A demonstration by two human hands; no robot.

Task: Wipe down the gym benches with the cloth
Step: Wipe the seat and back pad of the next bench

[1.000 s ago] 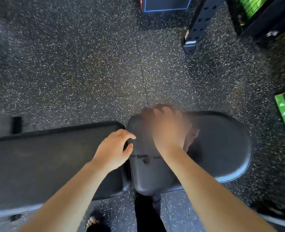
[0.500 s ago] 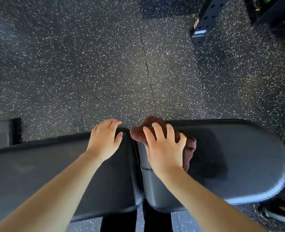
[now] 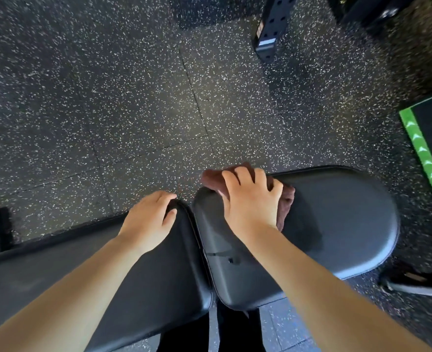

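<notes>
1. My right hand is on the bunched-up reddish-brown terry cloth. The fingers are spread and bent over the top of it, the thumb is tucked in on the left side, and the cloth is held in that grip.
2. The cloth sits at the far left corner of the rounded black vinyl seat pad. A bit of it pokes out past the far edge, and more of it peeks out from under my palm on the right.
3. My left hand is holding nothing. It just rests on the far right corner of the long black vinyl back pad, with the fingers relaxed, the tips draped over the far edge and the thumb lying on top.
4. The two pads make up the desk, side by side with a narrow gap between them. My hands are either side of that gap, close together but not touching.
5. The seat pad has a small mark near its front left, next to my right forearm. It's too small to tell what it is.
6. Under it all is dark rubber gym flooring with white speckles, with tile seams running through it.
7. Off to the right on the floor is a black mat with a bright green arrow-patterned border, well apart from the desk.
8. At the top there's a black steel upright with rows of holes, also well apart.
</notes>
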